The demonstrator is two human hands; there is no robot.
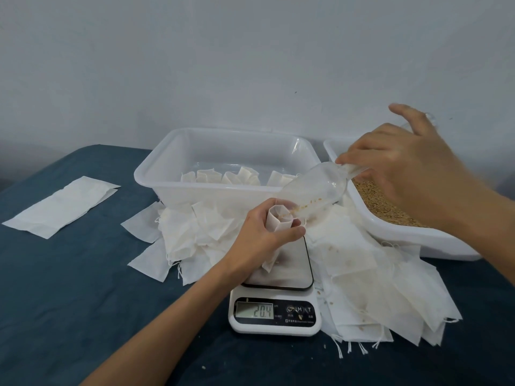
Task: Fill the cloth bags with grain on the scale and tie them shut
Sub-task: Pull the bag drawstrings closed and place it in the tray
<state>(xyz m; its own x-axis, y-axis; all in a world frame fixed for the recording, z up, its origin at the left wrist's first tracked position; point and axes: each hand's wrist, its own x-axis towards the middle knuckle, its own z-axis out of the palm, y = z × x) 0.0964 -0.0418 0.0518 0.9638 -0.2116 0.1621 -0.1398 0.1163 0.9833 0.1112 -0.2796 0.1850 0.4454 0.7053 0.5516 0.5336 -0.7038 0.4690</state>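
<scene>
My left hand (260, 235) grips a white cloth bag (277, 222) upright on the platform of the white kitchen scale (274, 313), holding its mouth open. The display reads 20.4. My right hand (401, 174) holds the handle of a clear plastic scoop (315, 188), tilted down to the left with its lip at the bag's mouth. A few grains lie in the scoop's lower end. Brown grain (384, 204) fills the white tray (412, 235) at the right, under my right hand.
A white tub (156, 174) behind the scale holds several filled bags (223, 176). Empty cloth bags with drawstrings are heaped left (184, 235) and right (390, 296) of the scale. A flat stack of bags (64, 204) lies far left on the blue cloth. Stray grains dot the surface.
</scene>
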